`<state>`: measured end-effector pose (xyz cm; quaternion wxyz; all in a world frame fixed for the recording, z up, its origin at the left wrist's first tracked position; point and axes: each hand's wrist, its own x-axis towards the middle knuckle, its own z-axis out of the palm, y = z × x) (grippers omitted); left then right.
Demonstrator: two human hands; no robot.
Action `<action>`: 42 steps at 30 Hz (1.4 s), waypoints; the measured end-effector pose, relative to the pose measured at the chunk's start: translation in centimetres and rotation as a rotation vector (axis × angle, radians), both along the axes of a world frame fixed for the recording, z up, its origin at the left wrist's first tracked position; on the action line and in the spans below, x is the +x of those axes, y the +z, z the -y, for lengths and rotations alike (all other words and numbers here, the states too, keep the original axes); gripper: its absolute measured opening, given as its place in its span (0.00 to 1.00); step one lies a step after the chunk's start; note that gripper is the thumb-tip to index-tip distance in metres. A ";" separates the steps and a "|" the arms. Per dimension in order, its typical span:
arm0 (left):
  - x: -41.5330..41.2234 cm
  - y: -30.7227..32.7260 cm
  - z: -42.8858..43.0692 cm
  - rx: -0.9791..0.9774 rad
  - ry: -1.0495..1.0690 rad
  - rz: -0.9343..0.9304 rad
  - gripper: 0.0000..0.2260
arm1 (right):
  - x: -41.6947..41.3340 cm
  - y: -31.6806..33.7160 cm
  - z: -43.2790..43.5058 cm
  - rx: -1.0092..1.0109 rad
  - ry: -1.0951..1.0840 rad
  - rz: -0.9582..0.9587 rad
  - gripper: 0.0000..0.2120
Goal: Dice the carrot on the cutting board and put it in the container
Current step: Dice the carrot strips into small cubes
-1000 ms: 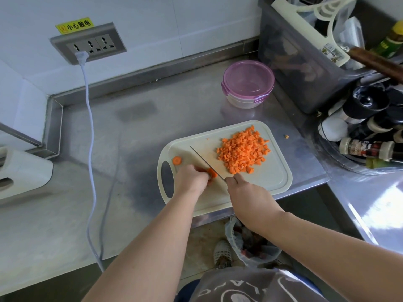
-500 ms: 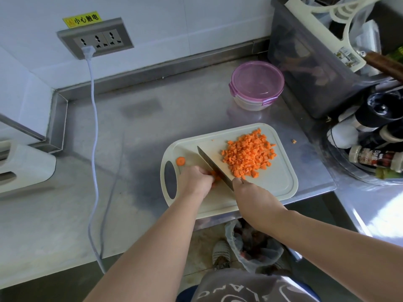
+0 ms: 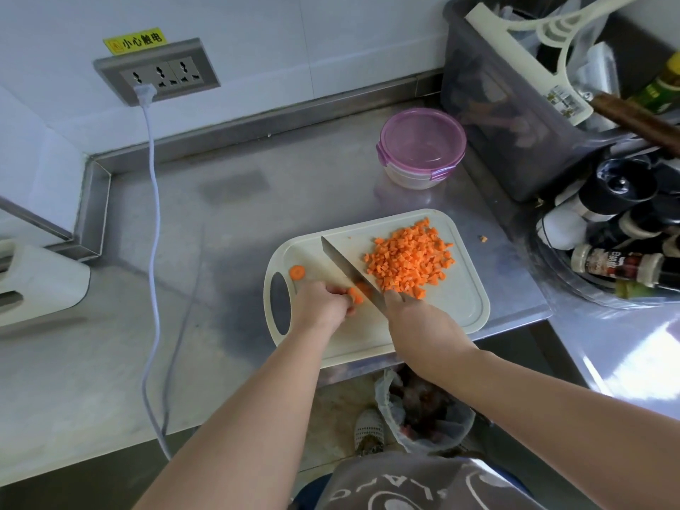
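Orange diced carrot, cream cutting board, container — purple lid, grey steel counter, yellow warning label

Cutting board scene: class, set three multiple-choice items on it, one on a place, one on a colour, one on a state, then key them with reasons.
1. Where on the cutting board is the round carrot slice? A at its handle end; B in the diced pile; C on the counter.
2. What colour is the container lid? A green; B purple; C yellow.
3. What is the right hand doing? A resting flat; B hanging idle; C gripping the knife.
Key: 1 A, the slice lies alone near the board's handle end; 2 B, the lid is plainly purple; 3 C, the blade sticks out from its grip, over the board.
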<state>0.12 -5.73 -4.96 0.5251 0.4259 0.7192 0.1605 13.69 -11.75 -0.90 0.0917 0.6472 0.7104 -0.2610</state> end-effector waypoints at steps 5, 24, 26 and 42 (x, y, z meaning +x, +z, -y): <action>-0.1 -0.1 0.1 0.007 0.007 -0.007 0.08 | -0.2 -0.1 0.6 0.013 -0.001 0.012 0.17; -0.1 0.0 0.0 0.004 -0.032 -0.062 0.05 | -0.7 -0.8 0.3 -0.071 -0.025 -0.024 0.19; -0.1 0.1 0.0 0.005 -0.023 -0.059 0.05 | -0.7 -1.1 0.0 -0.070 -0.039 -0.008 0.20; 0.2 1.2 0.7 0.033 -0.003 -0.053 0.06 | -0.6 -0.6 0.6 0.013 0.003 0.017 0.19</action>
